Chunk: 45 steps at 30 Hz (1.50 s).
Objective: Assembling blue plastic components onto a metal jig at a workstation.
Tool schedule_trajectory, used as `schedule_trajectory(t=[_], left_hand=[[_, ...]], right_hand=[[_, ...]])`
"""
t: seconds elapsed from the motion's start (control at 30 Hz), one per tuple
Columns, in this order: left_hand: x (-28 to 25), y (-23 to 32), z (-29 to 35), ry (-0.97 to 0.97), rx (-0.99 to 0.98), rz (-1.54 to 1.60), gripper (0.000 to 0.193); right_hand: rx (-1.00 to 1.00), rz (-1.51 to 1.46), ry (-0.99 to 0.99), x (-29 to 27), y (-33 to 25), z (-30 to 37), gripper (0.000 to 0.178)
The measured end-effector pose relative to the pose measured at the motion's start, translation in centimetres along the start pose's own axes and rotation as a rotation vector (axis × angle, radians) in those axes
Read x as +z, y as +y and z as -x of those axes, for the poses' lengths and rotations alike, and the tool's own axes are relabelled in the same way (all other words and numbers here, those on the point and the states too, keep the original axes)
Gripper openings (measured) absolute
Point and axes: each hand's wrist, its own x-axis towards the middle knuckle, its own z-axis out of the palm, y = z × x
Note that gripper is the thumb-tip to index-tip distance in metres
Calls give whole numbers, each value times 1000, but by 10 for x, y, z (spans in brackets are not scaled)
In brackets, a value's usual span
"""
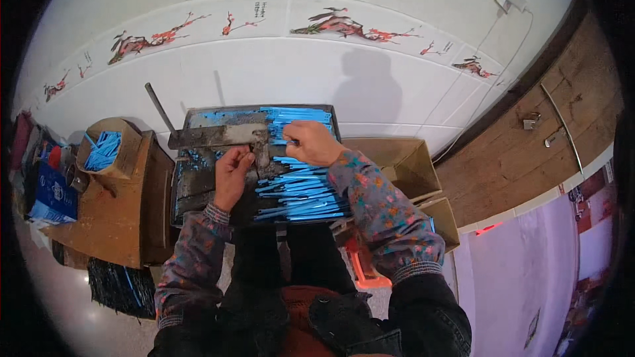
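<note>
A dark, worn work tray (174,208) sits before me, with a grimy metal fixture (215,137) across its upper left part. Near the fixture's right end, my left hand (231,173) is closed in a pinch; what its fingertips hold is too small to tell. My right hand (313,144) is curled shut just to the right, above thin blue strips, and its fingers hide whatever they grip. Many blue strips (307,195) lie side by side on the tray's right half. Small blue scraps (192,158) are scattered on its left.
An upright rod (159,109) rises at the fixture's left end. Left stands a wooden cabinet (99,225) bearing a round container (129,158) of blue pieces. Cardboard boxes (413,172) stand right of the tray, an orange stool (364,268) below, a tiled wall (264,73) behind.
</note>
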Motion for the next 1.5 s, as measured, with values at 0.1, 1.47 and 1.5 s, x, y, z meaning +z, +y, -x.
schedule_trajectory(t=[0.1, 1.47, 1.5], left_hand=[[6, 5, 0, 57, 9, -177, 11], [9, 39, 49, -529, -153, -874, 36], [11, 37, 48, -526, -152, -874, 36]], right_hand=[[115, -338, 78, 9, -21, 4, 12], [82, 280, -782, -20, -58, 50, 86], [80, 281, -782, -15, -60, 47, 86]])
